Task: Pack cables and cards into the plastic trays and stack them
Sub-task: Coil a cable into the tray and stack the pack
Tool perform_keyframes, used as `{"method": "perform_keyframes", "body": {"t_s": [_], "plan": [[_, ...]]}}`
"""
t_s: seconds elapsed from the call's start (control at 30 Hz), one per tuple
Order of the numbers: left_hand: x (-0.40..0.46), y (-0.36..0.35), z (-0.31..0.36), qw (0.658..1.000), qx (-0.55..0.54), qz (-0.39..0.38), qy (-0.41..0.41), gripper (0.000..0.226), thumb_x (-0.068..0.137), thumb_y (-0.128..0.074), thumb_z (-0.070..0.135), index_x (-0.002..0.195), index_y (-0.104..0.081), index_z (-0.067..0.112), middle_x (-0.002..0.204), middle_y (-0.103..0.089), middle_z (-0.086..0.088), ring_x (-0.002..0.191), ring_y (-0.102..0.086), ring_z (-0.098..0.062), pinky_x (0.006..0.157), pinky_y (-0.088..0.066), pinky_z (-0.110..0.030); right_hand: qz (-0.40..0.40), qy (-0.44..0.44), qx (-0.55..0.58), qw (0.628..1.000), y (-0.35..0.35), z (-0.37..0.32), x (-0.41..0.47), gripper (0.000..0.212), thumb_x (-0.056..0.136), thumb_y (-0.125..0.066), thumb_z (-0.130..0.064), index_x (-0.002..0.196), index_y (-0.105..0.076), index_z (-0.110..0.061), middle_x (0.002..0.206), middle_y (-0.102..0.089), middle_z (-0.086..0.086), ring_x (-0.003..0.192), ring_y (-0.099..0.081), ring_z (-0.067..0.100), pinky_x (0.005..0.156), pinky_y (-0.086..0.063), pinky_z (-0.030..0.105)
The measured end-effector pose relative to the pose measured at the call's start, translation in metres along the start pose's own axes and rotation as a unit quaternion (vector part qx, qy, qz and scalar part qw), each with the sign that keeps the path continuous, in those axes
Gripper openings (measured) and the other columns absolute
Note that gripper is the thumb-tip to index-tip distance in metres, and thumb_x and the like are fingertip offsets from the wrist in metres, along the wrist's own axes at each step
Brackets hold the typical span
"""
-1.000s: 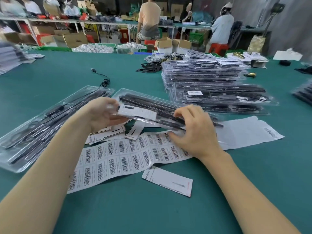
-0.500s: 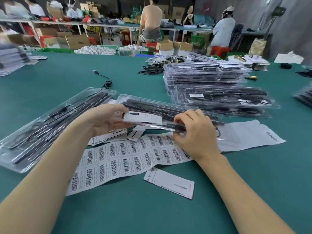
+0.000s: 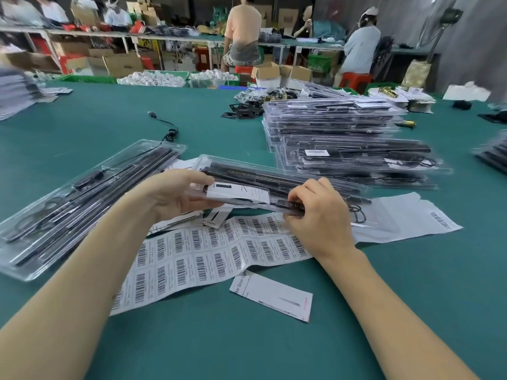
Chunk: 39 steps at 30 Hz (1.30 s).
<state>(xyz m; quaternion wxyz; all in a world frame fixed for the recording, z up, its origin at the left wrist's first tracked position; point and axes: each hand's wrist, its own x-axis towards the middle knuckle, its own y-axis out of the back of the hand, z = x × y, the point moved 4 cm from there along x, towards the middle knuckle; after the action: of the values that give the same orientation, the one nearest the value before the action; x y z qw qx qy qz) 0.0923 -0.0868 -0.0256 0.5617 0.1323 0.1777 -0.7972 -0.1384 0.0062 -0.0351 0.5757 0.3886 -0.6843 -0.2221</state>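
well, at the far left a blurred pile of flat packs (image 3: 13, 91) runs off the frame edge, too smeared to read. nearer, a clear plastic tray (image 3: 82, 204) lies slantwise on the green table (image 3: 411, 311), black rods and a coiled cable inside it; its lower corner is partly hidden by the left forearm. beyond it a loose black cable (image 3: 167, 127) lies alone on the table.

the left hand (image 3: 175, 196) grips the left end of a second tray (image 3: 274, 182), thumb on top and fingers curled beneath, where they are hidden. this held tray is lifted just above the table, tilted, with black strips inside and a white card (image 3: 238, 193) showing through its near side; the print on the card is too small to read. under the hands a sheet of barcode labels (image 3: 197, 259) spreads out, partly covered by both wrists, and a few small cards (image 3: 216, 218) poke out from beneath the tray. a single white card (image 3: 271, 296) lies nearer the viewer, its lettering cut off at the edge.

the right hand (image 3: 321, 215) pinches the tray's near rim, fingers curled over it and fingertips out of sight. a white paper sheet (image 3: 406, 218) lies to its right. behind, a stack of filled trays (image 3: 348, 144) stands on the table, its right side blurred. another pile (image 3: 493, 154) is cut off at the right edge.
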Motion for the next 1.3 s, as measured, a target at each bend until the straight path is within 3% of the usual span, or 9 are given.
{"method": "perform_keyframes", "body": {"t_s": [0.07, 0.17, 0.27, 0.43, 0.6, 0.67, 0.83, 1.03, 1.3], "plan": [[-0.001, 0.007, 0.002, 1.000, 0.007, -0.016, 0.015, 0.029, 0.099, -0.058, 0.009, 0.125, -0.053, 0.000, 0.109, -0.073, -0.024, 0.094, -0.075, -0.033, 0.072, -0.063, -0.034, 0.018, 0.004, -0.009, 1.000, 0.003, 0.002, 0.001, 0.019, 0.066, -0.081, -0.007, 0.081, -0.070, -0.010, 0.082, -0.065, 0.001, 0.081, -0.054, 0.026, 0.064, -0.046, 0.036], [-0.001, 0.020, 0.003, 0.999, 0.043, 0.014, 0.030, 0.019, 0.097, -0.059, 0.009, 0.114, -0.054, 0.002, 0.087, -0.074, -0.019, 0.074, -0.076, -0.025, 0.058, -0.062, -0.028, 0.023, -0.005, -0.049, 0.999, 0.003, 0.000, 0.000, 0.022, 0.066, -0.080, -0.011, 0.084, -0.067, -0.015, 0.085, -0.064, -0.001, 0.084, -0.054, 0.025, 0.068, -0.040, 0.034], [0.001, 0.021, -0.001, 0.996, 0.069, 0.036, 0.041, 0.018, 0.095, -0.059, 0.003, 0.111, -0.052, 0.003, 0.083, -0.071, -0.018, 0.067, -0.074, -0.024, 0.051, -0.059, -0.026, -0.003, -0.015, -0.072, 0.997, 0.000, -0.001, 0.000, 0.023, 0.067, -0.077, -0.013, 0.085, -0.064, -0.019, 0.089, -0.062, -0.003, 0.089, -0.052, 0.024, 0.074, -0.037, 0.035], [0.004, 0.022, -0.001, 0.991, 0.115, 0.052, 0.051, 0.013, 0.095, -0.060, 0.005, 0.106, -0.054, 0.004, 0.073, -0.071, -0.011, 0.061, -0.071, -0.020, 0.054, -0.061, -0.027, -0.007, -0.021, -0.060, 0.998, 0.000, 0.001, 0.000, 0.022, 0.067, -0.076, -0.011, 0.085, -0.065, -0.019, 0.089, -0.063, -0.003, 0.090, -0.052, 0.024, 0.073, -0.031, 0.033], [0.002, 0.023, -0.001, 0.984, 0.168, 0.017, 0.061, 0.030, 0.094, -0.065, 0.011, 0.120, -0.056, 0.001, 0.103, -0.063, -0.018, 0.069, -0.069, -0.021, 0.066, -0.063, -0.030, 0.016, -0.032, -0.023, 0.999, 0.003, 0.005, -0.002, 0.023, 0.066, -0.078, -0.008, 0.083, -0.065, -0.015, 0.085, -0.062, -0.001, 0.084, -0.052, 0.025, 0.068, -0.037, 0.033], [-0.001, 0.022, 0.002, 0.983, 0.173, 0.000, 0.065, 0.029, 0.093, -0.065, 0.010, 0.118, -0.056, -0.002, 0.105, -0.060, -0.020, 0.071, -0.067, -0.022, 0.069, -0.063, -0.029, 0.025, -0.034, -0.021, 0.999, 0.003, 0.005, -0.003, 0.024, 0.066, -0.078, -0.007, 0.083, -0.063, -0.015, 0.084, -0.060, -0.001, 0.082, -0.050, 0.025, 0.067, -0.035, 0.033], [-0.004, 0.022, 0.003, 0.990, 0.128, 0.003, 0.060, 0.008, 0.093, -0.057, -0.001, 0.100, -0.059, -0.003, 0.084, -0.067, -0.018, 0.062, -0.068, -0.018, 0.057, -0.061, -0.023, 0.024, -0.034, -0.007, 0.999, 0.001, 0.005, -0.002, 0.024, 0.067, -0.079, -0.007, 0.084, -0.063, -0.015, 0.084, -0.059, 0.000, 0.081, -0.050, 0.024, 0.067, -0.038, 0.034], [-0.002, 0.015, 0.000, 0.989, 0.139, 0.037, 0.046, 0.016, 0.089, -0.063, -0.001, 0.104, -0.059, -0.002, 0.057, -0.064, -0.007, 0.046, -0.061, -0.012, 0.042, -0.053, -0.019, 0.035, -0.041, -0.006, 0.999, 0.002, 0.007, -0.003, 0.026, 0.065, -0.079, -0.004, 0.080, -0.061, -0.015, 0.081, -0.057, -0.001, 0.079, -0.049, 0.024, 0.065, -0.036, 0.033], [0.003, 0.005, -0.006, 0.997, 0.075, 0.014, 0.017, 0.010, 0.088, -0.061, -0.003, 0.092, -0.055, 0.004, 0.065, -0.064, -0.006, 0.045, -0.058, -0.010, 0.044, -0.053, -0.020, 0.053, -0.052, -0.003, 0.997, 0.007, 0.012, -0.003, 0.020, 0.067, -0.071, -0.001, 0.079, -0.061, -0.013, 0.079, -0.056, 0.000, 0.078, -0.048, 0.024, 0.065, -0.038, 0.036]]}}
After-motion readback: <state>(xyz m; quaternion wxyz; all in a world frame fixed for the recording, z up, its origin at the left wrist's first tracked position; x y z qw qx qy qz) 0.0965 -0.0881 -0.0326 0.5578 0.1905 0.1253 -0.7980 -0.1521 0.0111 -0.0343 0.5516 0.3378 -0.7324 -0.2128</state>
